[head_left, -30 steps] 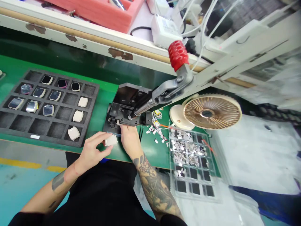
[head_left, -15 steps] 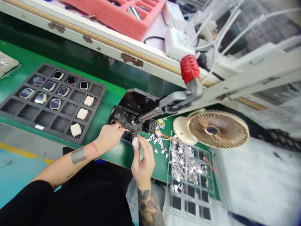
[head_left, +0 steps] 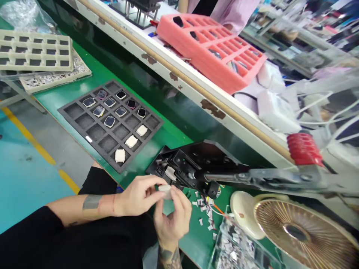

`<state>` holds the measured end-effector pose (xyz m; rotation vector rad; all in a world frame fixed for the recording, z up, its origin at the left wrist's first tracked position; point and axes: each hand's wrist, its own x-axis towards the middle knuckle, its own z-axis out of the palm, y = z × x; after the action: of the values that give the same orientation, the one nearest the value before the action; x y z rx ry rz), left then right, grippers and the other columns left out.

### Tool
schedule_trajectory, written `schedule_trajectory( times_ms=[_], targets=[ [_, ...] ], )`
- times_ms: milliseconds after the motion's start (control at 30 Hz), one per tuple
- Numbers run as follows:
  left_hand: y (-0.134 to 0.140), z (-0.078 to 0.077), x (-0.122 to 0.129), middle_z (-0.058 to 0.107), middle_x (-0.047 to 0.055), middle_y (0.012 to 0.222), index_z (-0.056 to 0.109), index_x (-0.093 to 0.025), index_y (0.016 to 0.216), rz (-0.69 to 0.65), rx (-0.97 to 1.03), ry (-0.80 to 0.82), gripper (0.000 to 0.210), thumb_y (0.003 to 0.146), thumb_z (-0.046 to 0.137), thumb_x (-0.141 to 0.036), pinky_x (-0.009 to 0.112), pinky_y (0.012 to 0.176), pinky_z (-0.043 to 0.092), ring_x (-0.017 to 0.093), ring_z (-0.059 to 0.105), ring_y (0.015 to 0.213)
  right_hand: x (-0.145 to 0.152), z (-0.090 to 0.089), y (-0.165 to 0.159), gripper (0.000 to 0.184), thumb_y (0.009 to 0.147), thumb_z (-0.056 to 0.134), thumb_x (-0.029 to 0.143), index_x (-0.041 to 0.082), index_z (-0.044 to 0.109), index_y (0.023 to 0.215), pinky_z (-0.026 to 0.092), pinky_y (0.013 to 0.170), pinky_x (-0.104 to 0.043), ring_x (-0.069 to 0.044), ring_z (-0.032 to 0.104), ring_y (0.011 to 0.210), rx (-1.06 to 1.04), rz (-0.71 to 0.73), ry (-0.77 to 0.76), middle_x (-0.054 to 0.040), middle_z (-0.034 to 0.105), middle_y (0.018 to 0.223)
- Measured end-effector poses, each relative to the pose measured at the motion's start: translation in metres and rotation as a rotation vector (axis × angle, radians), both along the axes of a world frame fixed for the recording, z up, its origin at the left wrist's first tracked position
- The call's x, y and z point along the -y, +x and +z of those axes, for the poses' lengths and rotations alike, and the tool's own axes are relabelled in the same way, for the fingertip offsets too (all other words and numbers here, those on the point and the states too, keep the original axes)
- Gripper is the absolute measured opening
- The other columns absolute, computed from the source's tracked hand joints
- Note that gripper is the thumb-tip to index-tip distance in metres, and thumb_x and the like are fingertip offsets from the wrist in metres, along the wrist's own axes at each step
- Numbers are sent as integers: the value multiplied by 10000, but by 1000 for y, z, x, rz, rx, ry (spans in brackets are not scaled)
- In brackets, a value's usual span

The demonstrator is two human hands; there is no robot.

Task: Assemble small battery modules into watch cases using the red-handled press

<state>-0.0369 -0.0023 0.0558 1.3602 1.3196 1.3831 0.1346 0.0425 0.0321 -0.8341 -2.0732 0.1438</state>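
Between the fingers of both hands, in front of the black clamp press, is a small whitish watch case. My left hand pinches it from the left, thumb below and index finger above. On its other side, my right hand grips it with thumb and fingertips. A pale piece lies in the press just beyond my hands; its kind is unclear. To the left lies a dark grey foam tray holding several watches with dark screens and three cream watch bodies.
Small white parts are scattered right of the press, near a clear compartment box. A fan stands at the right. The red-handled lever reaches toward the shelf. A pink foam tray sits above, beside another person's sleeve.
My left hand has come away from the press to the watch case in my right hand. The view has swung left, showing pale trays at the far left. A pale piece now shows in the press.
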Motion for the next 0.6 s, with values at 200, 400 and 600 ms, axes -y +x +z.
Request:
schedule_trajectory(
  times_ms=[200,400,600],
  targets=[
    [-103,0,22,794,115,1165,753,-208,1301,455,-390,57,290,1137,540,-316,385,965,579,249,742,1043,-84,79,3,482,970,767,454,289,776,1423,633,871,-688,-430,754,1067,-327,-199,616,-174,785,1162],
    [-185,-19,49,744,141,1190,729,-199,1301,526,-880,-160,326,1103,563,-399,467,962,533,327,692,1089,-148,175,1,517,1104,511,517,170,875,987,529,889,-483,-240,824,1013,-377,-145,-4,-52,852,1002],
    [-172,-29,56,704,218,1359,695,-198,1495,625,-1079,-96,455,1102,596,-404,557,994,486,424,643,1220,-117,224,-37,533,1075,438,398,116,793,795,446,774,-471,-224,815,1011,-583,56,-303,23,810,1058]
  ],
)
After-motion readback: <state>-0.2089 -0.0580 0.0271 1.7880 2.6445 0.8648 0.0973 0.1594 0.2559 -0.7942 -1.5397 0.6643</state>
